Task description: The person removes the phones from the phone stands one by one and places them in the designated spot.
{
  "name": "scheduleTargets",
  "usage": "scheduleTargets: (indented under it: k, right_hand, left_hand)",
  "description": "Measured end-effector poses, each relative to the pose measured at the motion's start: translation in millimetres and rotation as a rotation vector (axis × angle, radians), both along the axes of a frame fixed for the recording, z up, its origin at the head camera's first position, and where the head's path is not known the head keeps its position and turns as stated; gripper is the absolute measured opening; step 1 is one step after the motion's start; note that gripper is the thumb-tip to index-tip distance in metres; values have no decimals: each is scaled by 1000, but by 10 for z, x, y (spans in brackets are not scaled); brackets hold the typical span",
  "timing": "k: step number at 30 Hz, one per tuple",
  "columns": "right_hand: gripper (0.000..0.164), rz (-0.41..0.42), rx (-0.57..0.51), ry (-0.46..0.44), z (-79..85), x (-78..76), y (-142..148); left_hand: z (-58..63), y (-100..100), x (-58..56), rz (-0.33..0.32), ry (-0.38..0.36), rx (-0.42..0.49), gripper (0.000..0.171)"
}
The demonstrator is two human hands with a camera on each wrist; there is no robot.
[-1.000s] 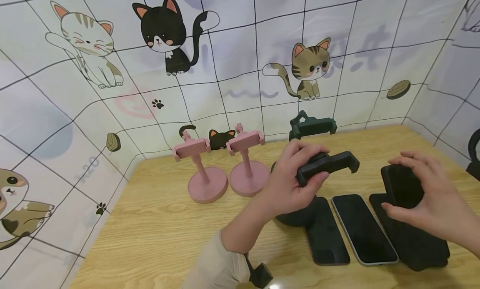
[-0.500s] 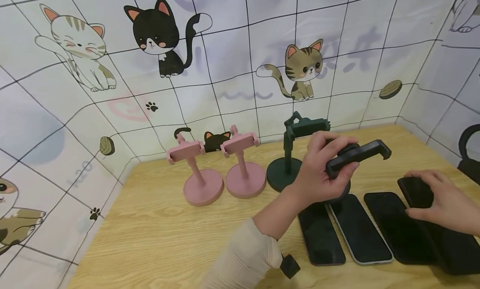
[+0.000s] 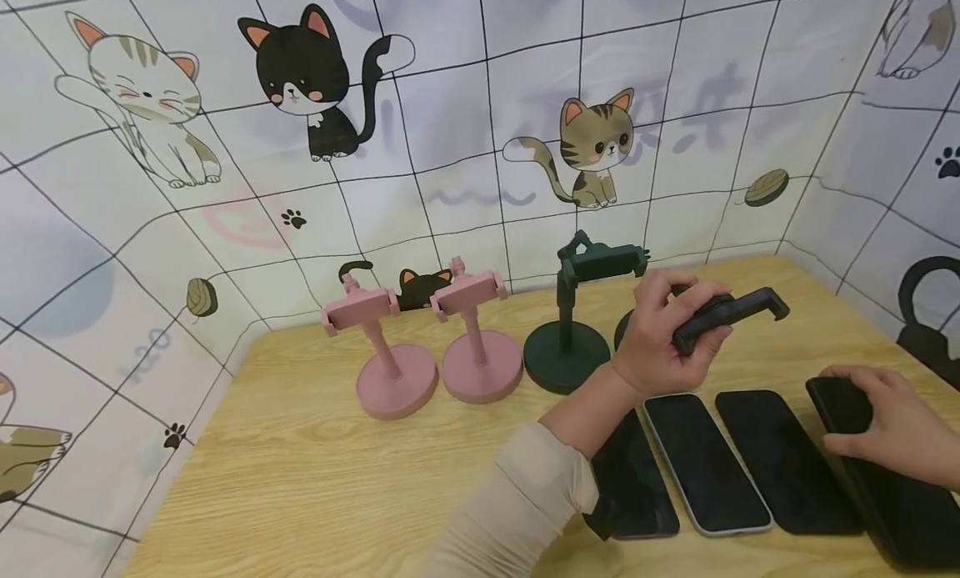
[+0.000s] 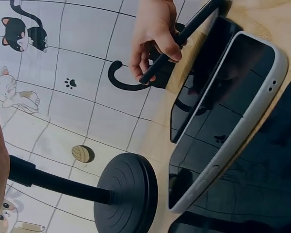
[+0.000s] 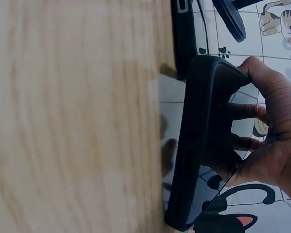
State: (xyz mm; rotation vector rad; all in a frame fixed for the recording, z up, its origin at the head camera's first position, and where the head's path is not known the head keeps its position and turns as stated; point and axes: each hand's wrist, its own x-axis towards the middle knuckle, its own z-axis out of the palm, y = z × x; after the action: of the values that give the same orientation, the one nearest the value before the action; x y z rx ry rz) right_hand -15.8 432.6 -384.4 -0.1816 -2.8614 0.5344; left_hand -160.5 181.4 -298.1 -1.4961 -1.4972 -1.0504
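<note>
My left hand [image 3: 671, 336] grips a black phone stand by its clamp head [image 3: 738, 311], right of the table's middle. In the left wrist view the stand's pole [image 4: 70, 188] and ribbed round base [image 4: 126, 194] show below that hand. My right hand [image 3: 896, 428] holds a black-cased phone [image 3: 896, 499] by its edges near its far end, at the right end of a row of phones. In the right wrist view this phone [image 5: 194, 141] is low over the wood; whether it touches is unclear. Beside it lie a black phone [image 3: 783, 461], a white-edged phone [image 3: 705, 465] and a dark phone [image 3: 637, 486], partly behind my left arm.
Two pink phone stands [image 3: 397, 382] [image 3: 480, 365] and a dark green phone stand [image 3: 566, 357] stand along the back of the wooden table [image 3: 315, 478]. Behind them hangs a cat-patterned, grid-lined cloth [image 3: 450, 86], which also covers both sides.
My right hand has lowered its phone from above the row to the row's right end, uncovering the black phone beside it. My left hand has moved right with the black phone stand.
</note>
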Motion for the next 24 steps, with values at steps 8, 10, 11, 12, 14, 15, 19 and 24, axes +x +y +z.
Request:
scheduleTargets:
  k: [8, 10, 11, 12, 14, 15, 19, 24]
  right_hand:
    - [79, 12, -6, -52, -51, -76, 21]
    - [80, 15, -7, -70, -71, -96, 34]
    - [80, 18, -8, -79, -80, -104, 41]
    - [81, 20, -9, -91, -88, -110, 48]
    - [81, 20, -8, -103, -102, -119, 62]
    - [81, 20, -11, -117, -103, -125, 70]
    - [80, 17, -13, -161, -86, -151, 108]
    - [77, 22, -11, -194, -69, -190, 143]
  left_hand:
    - [-128, 15, -51, 35, 8, -11, 39]
    - [-130, 17, -71, 41, -3, -32, 39]
    - [-123, 22, -83, 44, -6, -44, 39]
    - [-112, 30, -97, 43, -14, -59, 39]
    - [-81, 52, -126, 43, -37, -97, 40]
    - [-62, 65, -138, 44, -53, -118, 39]
    - [12, 123, -165, 62, -141, -208, 38]
    - [91, 194, -152, 115, -284, -341, 39]
